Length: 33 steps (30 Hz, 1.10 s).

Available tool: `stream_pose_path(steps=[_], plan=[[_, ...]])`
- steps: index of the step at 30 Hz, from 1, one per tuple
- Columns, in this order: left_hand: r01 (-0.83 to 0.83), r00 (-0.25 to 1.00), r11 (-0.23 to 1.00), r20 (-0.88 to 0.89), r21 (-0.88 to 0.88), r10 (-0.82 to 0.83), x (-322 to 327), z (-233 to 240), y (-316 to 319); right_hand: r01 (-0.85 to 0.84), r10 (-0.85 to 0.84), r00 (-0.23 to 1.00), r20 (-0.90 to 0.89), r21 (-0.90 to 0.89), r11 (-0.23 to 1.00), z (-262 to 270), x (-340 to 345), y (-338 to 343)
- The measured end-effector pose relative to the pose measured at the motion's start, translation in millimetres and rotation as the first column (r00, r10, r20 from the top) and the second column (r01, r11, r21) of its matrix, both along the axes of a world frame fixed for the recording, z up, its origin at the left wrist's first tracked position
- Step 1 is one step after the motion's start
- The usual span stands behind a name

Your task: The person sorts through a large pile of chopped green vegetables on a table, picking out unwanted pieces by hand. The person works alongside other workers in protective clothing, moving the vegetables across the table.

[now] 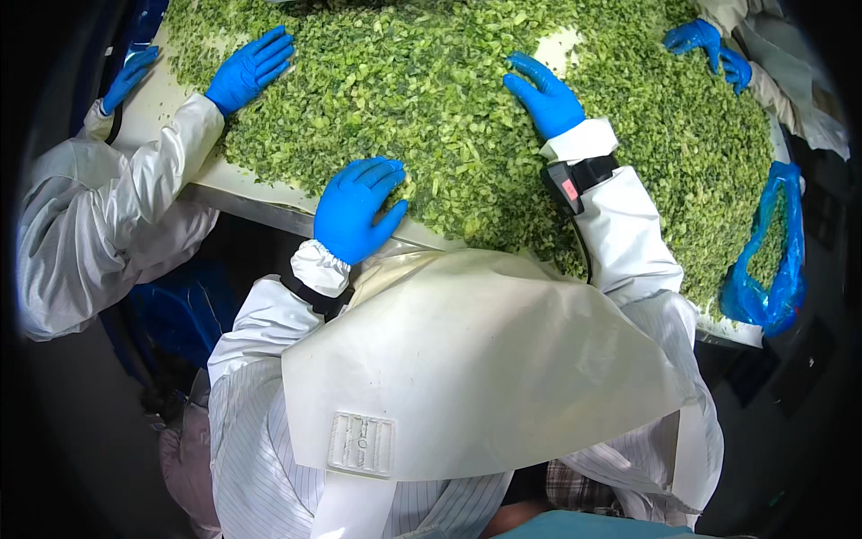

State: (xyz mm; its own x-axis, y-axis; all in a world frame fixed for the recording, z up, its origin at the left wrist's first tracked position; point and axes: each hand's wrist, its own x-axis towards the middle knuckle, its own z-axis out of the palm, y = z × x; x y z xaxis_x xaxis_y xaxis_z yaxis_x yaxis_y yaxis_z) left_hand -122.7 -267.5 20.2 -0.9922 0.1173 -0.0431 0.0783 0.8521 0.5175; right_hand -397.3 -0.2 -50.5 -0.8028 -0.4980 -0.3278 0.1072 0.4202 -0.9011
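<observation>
Chopped green leafy vegetable pieces lie in a wide layer over a white table. My left hand, in a blue glove, rests palm down at the near edge of the layer, its fingers slightly apart. Farther off and to the right, my right hand, also gloved in blue, lies over the pieces with thumb and fingers spread, just below a bare white patch. Neither hand grips anything that I can see. A white apron covers my front and meets the table edge.
At the left, a co-worker's two gloved hands are at the table. Another person's gloved hands are at the upper right. A blue plastic bag with green pieces showing in its opening lies at the right table edge. A blue container stands below left.
</observation>
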Motion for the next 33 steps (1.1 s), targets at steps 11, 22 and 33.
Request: stream_pose_path(steps=[11, 22, 33], plan=[[-0.062, 0.997, 0.998, -0.039, -0.003, 0.062, 11, -4, 6, 0.11, -0.121, 0.992, -0.04, -0.206, 0.972, 50, 47, 131], [-0.118, 0.992, 0.993, -0.037, -0.018, 0.117, 57, 7, 19, 0.482, -0.443, 0.667, 0.599, 0.107, 0.869, -21, 59, 22], [-0.128, 0.991, 0.989, -0.038, -0.073, 0.126, 47, 2, 22, 0.347, -0.156, 0.842, 0.516, -0.297, 0.889, 81, 103, 91]])
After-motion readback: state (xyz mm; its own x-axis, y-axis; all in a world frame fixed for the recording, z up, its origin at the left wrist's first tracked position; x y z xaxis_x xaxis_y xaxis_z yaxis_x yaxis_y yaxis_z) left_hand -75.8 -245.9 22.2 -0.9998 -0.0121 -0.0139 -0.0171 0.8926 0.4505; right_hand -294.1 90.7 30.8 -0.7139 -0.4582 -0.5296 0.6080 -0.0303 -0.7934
